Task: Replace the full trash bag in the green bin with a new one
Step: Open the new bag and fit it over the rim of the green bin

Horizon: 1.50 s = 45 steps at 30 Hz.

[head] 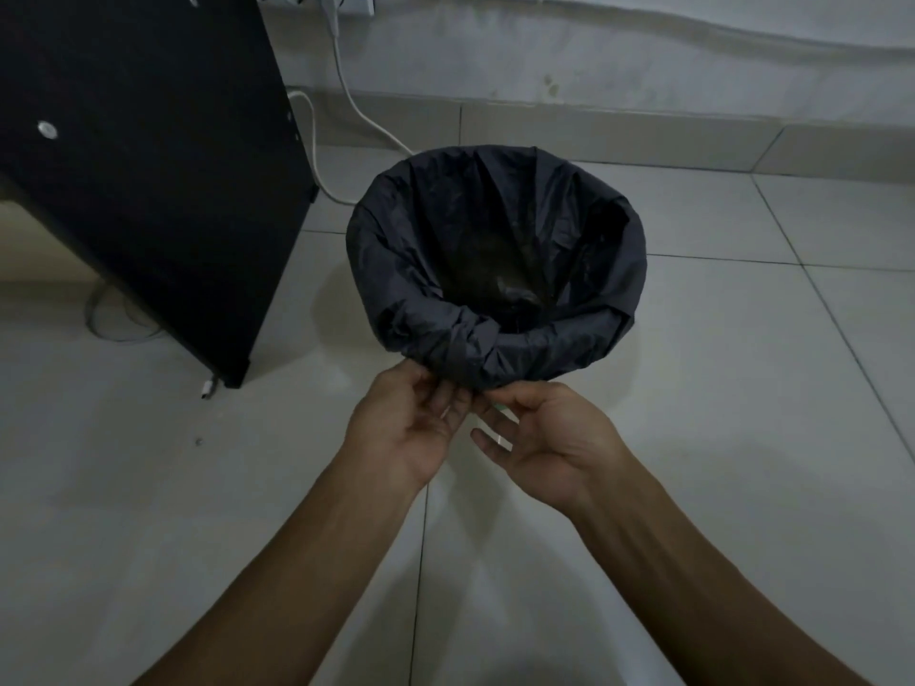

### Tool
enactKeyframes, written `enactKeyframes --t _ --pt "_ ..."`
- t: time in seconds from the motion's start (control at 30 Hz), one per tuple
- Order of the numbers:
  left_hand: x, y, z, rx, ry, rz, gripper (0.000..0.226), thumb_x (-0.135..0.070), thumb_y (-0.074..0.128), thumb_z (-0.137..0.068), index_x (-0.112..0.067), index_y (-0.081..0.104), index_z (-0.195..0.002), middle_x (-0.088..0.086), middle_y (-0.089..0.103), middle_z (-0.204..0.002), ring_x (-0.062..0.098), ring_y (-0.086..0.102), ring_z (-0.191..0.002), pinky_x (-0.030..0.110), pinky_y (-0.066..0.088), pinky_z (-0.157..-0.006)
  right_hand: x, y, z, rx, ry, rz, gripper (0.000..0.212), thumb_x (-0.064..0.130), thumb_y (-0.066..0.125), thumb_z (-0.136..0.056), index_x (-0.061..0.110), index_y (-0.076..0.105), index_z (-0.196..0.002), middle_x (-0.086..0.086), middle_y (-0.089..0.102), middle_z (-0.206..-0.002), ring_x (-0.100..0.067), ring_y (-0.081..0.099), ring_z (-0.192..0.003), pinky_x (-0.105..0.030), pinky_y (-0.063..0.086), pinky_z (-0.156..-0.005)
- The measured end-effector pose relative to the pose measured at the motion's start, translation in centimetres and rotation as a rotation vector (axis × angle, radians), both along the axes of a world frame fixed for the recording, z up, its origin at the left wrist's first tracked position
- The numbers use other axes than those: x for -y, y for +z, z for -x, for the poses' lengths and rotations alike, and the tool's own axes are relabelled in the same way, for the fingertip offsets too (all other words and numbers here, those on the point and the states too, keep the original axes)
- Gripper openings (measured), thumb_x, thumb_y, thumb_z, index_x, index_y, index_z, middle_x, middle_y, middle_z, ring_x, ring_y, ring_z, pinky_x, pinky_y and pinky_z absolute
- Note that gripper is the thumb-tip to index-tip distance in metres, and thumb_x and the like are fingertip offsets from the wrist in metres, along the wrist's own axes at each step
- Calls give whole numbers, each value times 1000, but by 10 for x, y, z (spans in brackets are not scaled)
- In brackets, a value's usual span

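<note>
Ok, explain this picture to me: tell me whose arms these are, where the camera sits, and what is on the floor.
There is no machine here. The camera is worn on a person's head and looks down at their own two bare arms. On the tiled floor stands a bin lined with a black trash bag, folded over the rim so the bin itself is hidden. The left hand and right hand meet at the bag's near edge; the fingers seem to touch or pinch it, but the grip is unclear. A black cabinet and a white cable lie behind.

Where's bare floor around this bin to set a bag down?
Bare tiles lie right of the trash bag, toward the wall. Left is crowded: black cabinet, white cables. The left hand and right hand fill the near side.
</note>
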<state>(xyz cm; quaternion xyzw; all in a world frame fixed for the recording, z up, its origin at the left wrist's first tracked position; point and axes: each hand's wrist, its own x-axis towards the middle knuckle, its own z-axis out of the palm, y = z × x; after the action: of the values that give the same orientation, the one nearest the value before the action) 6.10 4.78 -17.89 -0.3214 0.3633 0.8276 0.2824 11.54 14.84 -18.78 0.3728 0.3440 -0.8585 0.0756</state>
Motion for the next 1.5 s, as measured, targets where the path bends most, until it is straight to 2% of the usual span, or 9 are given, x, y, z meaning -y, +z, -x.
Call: enactKeyframes --t 0.1,0.17,0.33,0.63,0.83,1.13,1.27,1.4,1.5 --pt "4 1 -8 39 100 301 8 -10 67 -86 -6 61 -85 5 60 -87 15 57 -70 31 50 -64 2 -3 3 -13 -42 -25 30 -8 54 -82 16 65 -98 -1 70 -87 -17 63 -84 -36 45 -90" --pt "6 12 -23 -19 133 386 8 -14 66 -87 -7 62 -86 6 62 -82 16 58 -67 30 50 -60 3 -5 3 -42 -75 -27 29 -10 55 -82 13 66 -98 -2 71 -82 -18 64 -81 -35 49 -85" --pt "2 42 -29 -276 -5 288 33 -47 69 -79 -22 70 -99 -5 74 -89 9 70 -87 32 54 -76 3 -8 1 -101 -112 -40 34 -13 54 -82 7 66 -106 -9 70 -96 -23 63 -91 -38 53 -87" --pt "9 15 -1 -160 -12 13 36 -33 55 -94 -13 60 -124 5 66 -112 22 60 -109 36 46 -99 5 -10 -5 -165 -113 100 51 -15 46 -82 9 59 -126 -12 67 -121 -26 63 -107 -41 50 -96" --pt "13 6 9 -190 -13 40 34 -35 50 -97 -15 59 -124 5 67 -112 20 63 -102 34 47 -91 -5 -4 -10 -294 -173 223 58 4 44 -73 4 57 -129 -19 55 -136 -36 50 -129 -49 42 -105" --pt "-5 5 15 -146 13 -8 38 -32 47 -99 -12 54 -130 8 66 -116 18 64 -92 31 52 -76 -16 8 -8 -297 -376 392 40 12 45 -84 2 62 -120 -19 68 -116 -35 64 -111 -50 48 -94" --pt "-9 3 18 -152 41 62 36 -32 52 -97 -12 58 -126 9 65 -120 18 66 -90 30 56 -64 -16 8 0 -231 -395 380 35 13 45 -88 -2 63 -115 -22 70 -109 -36 65 -105 -50 47 -95" --pt "-6 3 15 -280 165 521 18 -22 69 -88 -7 65 -96 3 67 -86 9 62 -69 28 56 -67 -17 10 8 -189 -395 311 29 13 48 -92 0 63 -113 -20 72 -106 -33 68 -100 -47 52 -89" --pt "-5 17 10 -345 152 554 18 -25 66 -89 -9 65 -82 2 66 -73 10 60 -59 22 52 -50 -17 9 8 -183 -365 263 32 14 48 -93 1 61 -119 -18 72 -108 -32 68 -101 -44 54 -85"
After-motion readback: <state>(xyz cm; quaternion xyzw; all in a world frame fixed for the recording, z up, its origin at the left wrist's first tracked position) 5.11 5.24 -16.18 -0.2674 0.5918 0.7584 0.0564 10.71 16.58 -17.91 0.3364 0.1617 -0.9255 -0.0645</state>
